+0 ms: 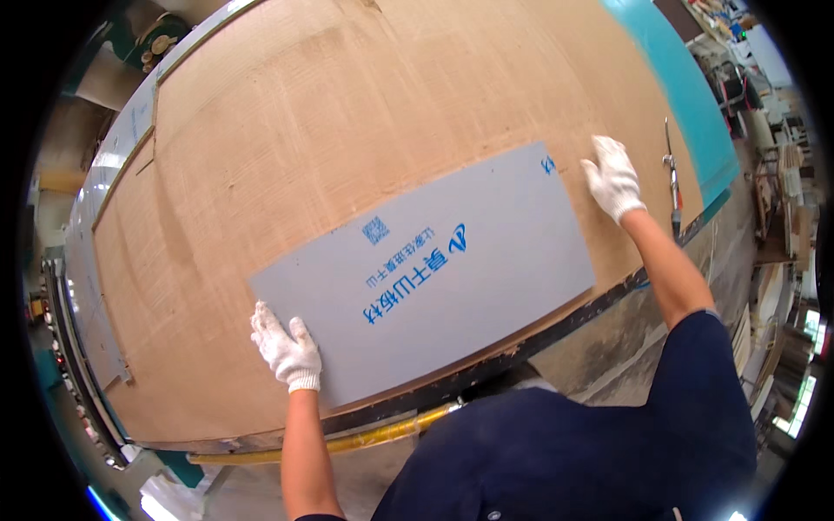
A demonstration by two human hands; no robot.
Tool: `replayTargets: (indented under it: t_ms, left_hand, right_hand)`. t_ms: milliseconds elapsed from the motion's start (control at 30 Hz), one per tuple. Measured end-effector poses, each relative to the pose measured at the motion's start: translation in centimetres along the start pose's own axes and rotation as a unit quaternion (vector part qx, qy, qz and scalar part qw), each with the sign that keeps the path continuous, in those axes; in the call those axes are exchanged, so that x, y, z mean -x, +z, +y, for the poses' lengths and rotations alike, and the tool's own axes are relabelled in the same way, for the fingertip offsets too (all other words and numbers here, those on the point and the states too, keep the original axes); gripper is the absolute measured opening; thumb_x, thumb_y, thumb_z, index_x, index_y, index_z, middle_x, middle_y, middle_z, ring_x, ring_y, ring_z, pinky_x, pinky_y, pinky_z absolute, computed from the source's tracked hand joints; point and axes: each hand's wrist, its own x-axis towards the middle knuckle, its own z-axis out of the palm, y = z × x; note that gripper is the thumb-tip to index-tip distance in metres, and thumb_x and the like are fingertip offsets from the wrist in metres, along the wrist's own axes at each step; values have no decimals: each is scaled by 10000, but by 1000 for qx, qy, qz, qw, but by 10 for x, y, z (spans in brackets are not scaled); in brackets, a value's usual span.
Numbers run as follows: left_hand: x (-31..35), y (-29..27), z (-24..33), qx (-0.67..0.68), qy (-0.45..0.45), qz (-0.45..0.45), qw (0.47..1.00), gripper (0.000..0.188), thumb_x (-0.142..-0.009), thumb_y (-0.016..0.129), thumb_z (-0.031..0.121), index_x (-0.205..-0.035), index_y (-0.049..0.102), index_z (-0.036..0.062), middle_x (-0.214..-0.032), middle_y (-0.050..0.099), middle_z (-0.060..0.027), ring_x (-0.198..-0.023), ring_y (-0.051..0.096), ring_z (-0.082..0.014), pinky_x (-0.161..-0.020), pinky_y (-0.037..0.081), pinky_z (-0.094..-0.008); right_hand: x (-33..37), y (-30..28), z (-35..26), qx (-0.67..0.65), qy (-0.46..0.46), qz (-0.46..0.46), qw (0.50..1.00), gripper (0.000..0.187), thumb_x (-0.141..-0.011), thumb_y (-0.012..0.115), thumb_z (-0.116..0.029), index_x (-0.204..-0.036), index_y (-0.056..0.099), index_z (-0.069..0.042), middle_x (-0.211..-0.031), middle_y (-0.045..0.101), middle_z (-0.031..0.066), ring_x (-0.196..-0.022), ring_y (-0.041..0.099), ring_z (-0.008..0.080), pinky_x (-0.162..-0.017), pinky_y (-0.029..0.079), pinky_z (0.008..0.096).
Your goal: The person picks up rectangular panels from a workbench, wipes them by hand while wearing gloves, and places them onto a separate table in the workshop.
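Observation:
A flat grey rectangular panel (486,269) with blue printing lies slanted on the brown worktable (304,156), close to its near edge. My left hand (285,347), in a white knitted glove, rests at the panel's left end, the thumb over its surface and the other fingers along its edge. Its fingers are stretched out. Gloved the same way, my right hand (613,178) is just beyond the panel's upper right corner, apart from it, fingers extended and holding nothing. To the right of that hand lies an air blow gun (673,187) with a thin nozzle.
A teal strip (686,95) borders the table's right end. Grey sheets (95,260) line its far left side. A yellow hose or tube (382,436) runs under the near edge, in front of my body. Shelving and stacked boards (790,200) stand at the right.

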Motion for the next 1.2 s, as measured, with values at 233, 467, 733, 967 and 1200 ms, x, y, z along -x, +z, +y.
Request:
replayTargets:
  t_ms: [233,467,733,967,1200]
  left_hand:
    - [5,-7,-3,-22,17,-4,1000,757,-972,592,343,-1606,366,-4,-1625,431,-220,-1523,350,-454,-1273,219,-583]
    - [-2,-7,8,-7,12,-21,1000,785,-968,595,397,-1612,363,11,-1610,434,-243,-1531,333,-459,-1280,191,-590]
    - [5,-7,-1,15,-5,7,1000,800,-965,594,422,-1615,356,19,-1611,413,-269,-1534,320,-470,-1274,185,-603]
    - [4,4,0,54,21,22,998,804,-984,593,433,-1611,340,-4,-1614,391,-283,-1532,313,-475,-1270,177,-616]
    - [9,-6,-3,34,-4,-4,999,805,-980,580,402,-1628,316,3,-1625,381,-274,-1542,296,-465,-1279,158,-611]
  right_hand:
    - [14,20,-191,-92,-182,-47,978,738,-979,625,-396,-1550,435,31,-1631,401,262,-1570,288,415,-1315,165,504]
    - [51,45,-474,-245,-317,-20,916,779,-946,610,-516,-1431,524,87,-1514,509,301,-1474,416,436,-1296,186,527]
    - [24,13,-345,-143,-294,-11,945,572,-901,716,-302,-1328,603,61,-1408,580,294,-1391,481,451,-1231,328,521]
    - [45,29,-528,-236,-354,-65,903,597,-975,623,-420,-1356,602,39,-1447,598,244,-1423,487,404,-1262,297,491]
    - [23,20,-373,-100,-294,-51,949,618,-956,672,-344,-1434,552,30,-1509,530,266,-1458,435,450,-1255,309,505]
